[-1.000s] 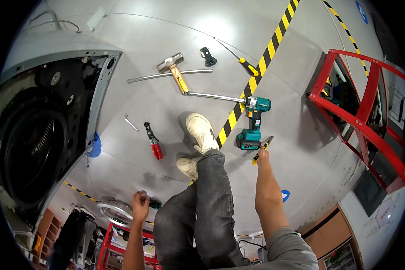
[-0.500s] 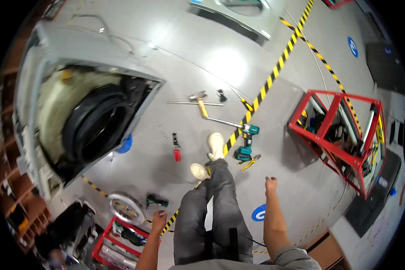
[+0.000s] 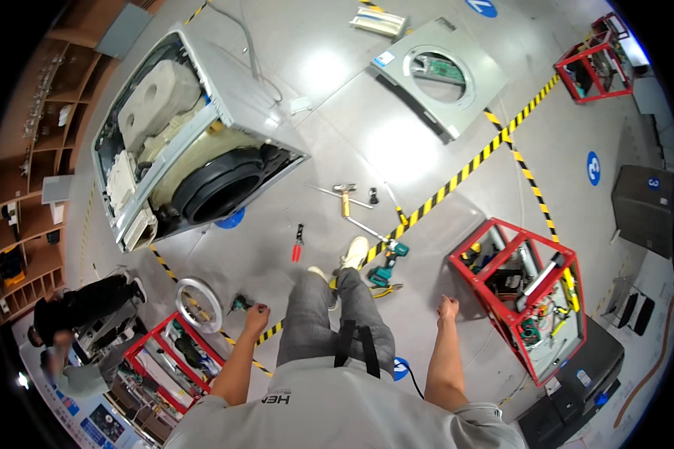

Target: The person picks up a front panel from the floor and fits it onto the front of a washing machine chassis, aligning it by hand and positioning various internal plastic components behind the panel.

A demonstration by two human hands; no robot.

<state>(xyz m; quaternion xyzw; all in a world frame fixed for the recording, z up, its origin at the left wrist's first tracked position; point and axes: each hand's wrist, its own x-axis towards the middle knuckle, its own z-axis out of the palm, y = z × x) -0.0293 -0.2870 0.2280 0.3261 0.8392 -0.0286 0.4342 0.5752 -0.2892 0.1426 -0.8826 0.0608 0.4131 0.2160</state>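
Observation:
My left hand (image 3: 257,317) hangs beside my left thigh with its fingers curled in and nothing seen in them. Just beyond it, a dark green power tool (image 3: 240,303) lies on the floor. To my right, my right hand (image 3: 448,308) hangs in the air, fingers loosely bent together, also with nothing visible in it. Ahead of my feet lie red-handled pliers (image 3: 297,245), a hammer (image 3: 345,198), a teal cordless drill (image 3: 386,267) and yellow-handled pliers (image 3: 388,290). Neither hand touches any of these.
An opened washing machine (image 3: 232,105) with a black door gasket (image 3: 221,183) stands front left. Its grey front panel (image 3: 488,75) lies far ahead. A red-framed tool cart (image 3: 457,262) is at right, another red rack (image 3: 174,318) and a silver ring (image 3: 216,303) at left. Two people are lower left.
My view has tilted up and shifted, so the floor items sit elsewhere in the picture and more of the washing machine and panel shows. Both hands still hang at my sides.

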